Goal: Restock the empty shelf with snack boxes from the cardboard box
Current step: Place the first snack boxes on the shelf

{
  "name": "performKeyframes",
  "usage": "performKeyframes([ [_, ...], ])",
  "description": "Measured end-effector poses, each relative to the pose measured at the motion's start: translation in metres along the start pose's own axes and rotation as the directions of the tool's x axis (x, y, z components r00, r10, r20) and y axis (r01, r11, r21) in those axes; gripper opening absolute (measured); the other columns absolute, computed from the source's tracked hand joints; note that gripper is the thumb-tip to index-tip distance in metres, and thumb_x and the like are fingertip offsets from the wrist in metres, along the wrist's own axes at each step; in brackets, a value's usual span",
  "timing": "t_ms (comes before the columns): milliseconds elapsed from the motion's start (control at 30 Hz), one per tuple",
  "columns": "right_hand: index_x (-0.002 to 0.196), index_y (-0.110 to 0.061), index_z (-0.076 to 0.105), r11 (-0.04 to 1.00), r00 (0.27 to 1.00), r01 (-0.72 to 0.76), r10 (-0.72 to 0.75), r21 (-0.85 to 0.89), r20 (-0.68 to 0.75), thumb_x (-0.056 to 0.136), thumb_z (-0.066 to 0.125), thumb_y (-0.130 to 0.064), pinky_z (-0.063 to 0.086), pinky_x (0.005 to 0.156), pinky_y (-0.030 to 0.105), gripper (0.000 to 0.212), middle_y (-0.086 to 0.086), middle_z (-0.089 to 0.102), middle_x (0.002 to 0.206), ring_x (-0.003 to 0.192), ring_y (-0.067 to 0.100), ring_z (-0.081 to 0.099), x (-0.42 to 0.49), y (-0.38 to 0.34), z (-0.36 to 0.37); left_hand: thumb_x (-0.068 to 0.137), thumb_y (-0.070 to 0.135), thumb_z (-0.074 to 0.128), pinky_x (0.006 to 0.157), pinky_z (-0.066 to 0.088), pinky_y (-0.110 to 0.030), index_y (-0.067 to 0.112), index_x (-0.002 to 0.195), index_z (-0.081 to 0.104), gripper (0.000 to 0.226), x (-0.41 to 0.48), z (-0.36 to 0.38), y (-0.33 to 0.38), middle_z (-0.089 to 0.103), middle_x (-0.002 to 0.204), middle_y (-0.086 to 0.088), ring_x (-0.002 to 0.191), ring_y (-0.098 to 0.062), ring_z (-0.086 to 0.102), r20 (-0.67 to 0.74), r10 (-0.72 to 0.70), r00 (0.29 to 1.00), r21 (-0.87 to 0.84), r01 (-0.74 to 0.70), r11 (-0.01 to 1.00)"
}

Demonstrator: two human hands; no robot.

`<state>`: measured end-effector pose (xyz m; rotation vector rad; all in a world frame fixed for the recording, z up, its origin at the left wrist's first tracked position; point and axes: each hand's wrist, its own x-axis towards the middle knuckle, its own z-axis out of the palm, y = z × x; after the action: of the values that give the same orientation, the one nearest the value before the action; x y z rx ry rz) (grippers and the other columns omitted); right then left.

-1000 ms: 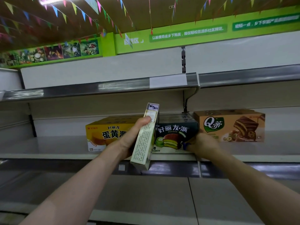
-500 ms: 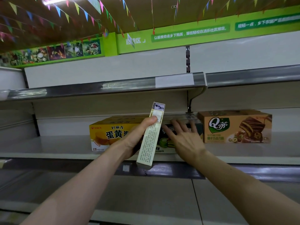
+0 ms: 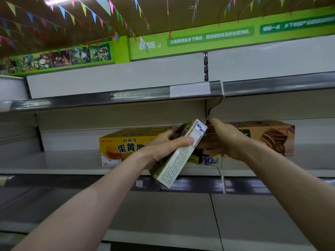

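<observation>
The left hand point(image 3: 163, 147) is wrapped around a narrow snack box point(image 3: 178, 153) at the centre of the frame: the thumb point(image 3: 183, 141) presses across the pale printed side panel, and the other fingers curl over the far, darker face near the top. The box is tilted, its upper end leaning right toward the other hand and its lower end hanging out past the front edge of the shelf point(image 3: 72, 163), so it is held in the air and rests on nothing.

Just right of the box's upper end, the right hand point(image 3: 226, 140) reaches in over the dark box point(image 3: 203, 158) that stands on the shelf behind the held one. Its fingers lie together along the top of that box, but their tips are hidden, so I cannot tell whether they grip it or only rest there.

The dark box sits between a yellow box point(image 3: 125, 145) to the left and a tan box point(image 3: 272, 138) with a chocolate cake picture to the right, all three in one row on the same pale shelf, close side by side.

Above runs another shelf with a grey price rail point(image 3: 108, 96). Lower boards fill the bottom of the frame. Across the top, a green banner point(image 3: 208, 36) with white writing meets a brown ceiling hung with strings of coloured flags point(image 3: 72, 17).
</observation>
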<state>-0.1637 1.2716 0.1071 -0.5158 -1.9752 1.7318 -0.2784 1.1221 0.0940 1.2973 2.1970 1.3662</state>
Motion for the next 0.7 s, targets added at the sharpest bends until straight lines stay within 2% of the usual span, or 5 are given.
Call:
performKeyframes([
  [133, 0.104, -0.009, 0.066, 0.997, 0.984, -0.06, 0.066, -0.038, 0.166, 0.092, 0.052, -0.052, 0.058, 0.06, 0.029, 0.047, 0.011, 0.072, 0.083, 0.073, 0.021, 0.071, -0.014, -0.005, -0.008, 0.072, 0.056, 0.072, 0.073, 0.05, -0.027, 0.039, 0.149, 0.026, 0.092, 0.009, 0.011, 0.011, 0.067, 0.105, 0.003, 0.086, -0.012, 0.066, 0.088, -0.021, 0.996, 0.181, 0.005, 0.984],
  [300, 0.111, 0.0, 0.057, 0.995, 0.997, -0.052, 0.048, 0.084, 0.053, 0.092, 0.059, -0.015, 0.06, 0.06, 0.033, 0.025, 0.018, 0.069, 0.086, 0.072, 0.026, 0.072, -0.017, 0.008, -0.021, 0.064, 0.076, 0.066, 0.107, 0.04, -0.036, 0.034, 0.153, 0.021, 0.108, 0.008, 0.011, 0.012, 0.039, 0.151, 0.002, 0.128, -0.017, 0.046, 0.047, 0.005, 0.999, 0.27, -0.018, 0.963],
  [433, 0.099, -0.001, 0.056, 0.969, 0.998, -0.057, 0.052, 0.242, 0.026, 0.093, 0.056, -0.01, 0.061, 0.069, 0.039, 0.011, 0.022, 0.068, 0.091, 0.079, 0.03, 0.072, -0.019, 0.02, -0.04, 0.088, 0.049, 0.062, 0.104, 0.041, -0.04, 0.023, 0.145, 0.039, 0.068, 0.001, 0.005, -0.003, 0.049, 0.143, -0.002, 0.122, -0.019, 0.051, -0.265, -0.061, 0.962, -0.015, 0.059, 0.998],
  [567, 0.1, 0.002, 0.058, 0.949, 0.997, -0.044, 0.024, 0.311, 0.067, 0.092, 0.056, -0.004, 0.059, 0.078, 0.044, 0.01, 0.029, 0.066, 0.107, 0.096, 0.037, 0.069, -0.017, 0.029, -0.049, 0.092, 0.019, 0.064, 0.093, 0.052, -0.051, 0.017, 0.135, 0.048, 0.046, -0.004, 0.005, -0.014, 0.068, 0.116, -0.011, 0.104, -0.028, 0.066, -0.114, -0.284, 0.952, -0.365, 0.226, 0.903],
  [700, 0.111, 0.002, 0.054, 0.955, 0.996, 0.021, -0.045, 0.296, 0.074, 0.092, 0.056, -0.002, 0.059, 0.077, 0.041, 0.02, 0.025, 0.065, 0.11, 0.098, 0.035, 0.067, -0.011, 0.025, -0.046, 0.086, 0.0, 0.067, 0.079, 0.056, -0.046, 0.017, 0.141, 0.04, 0.064, -0.001, 0.006, 0.001, 0.066, 0.109, -0.01, 0.099, -0.029, 0.067, -0.153, -0.217, 0.964, -0.453, 0.127, 0.882],
])
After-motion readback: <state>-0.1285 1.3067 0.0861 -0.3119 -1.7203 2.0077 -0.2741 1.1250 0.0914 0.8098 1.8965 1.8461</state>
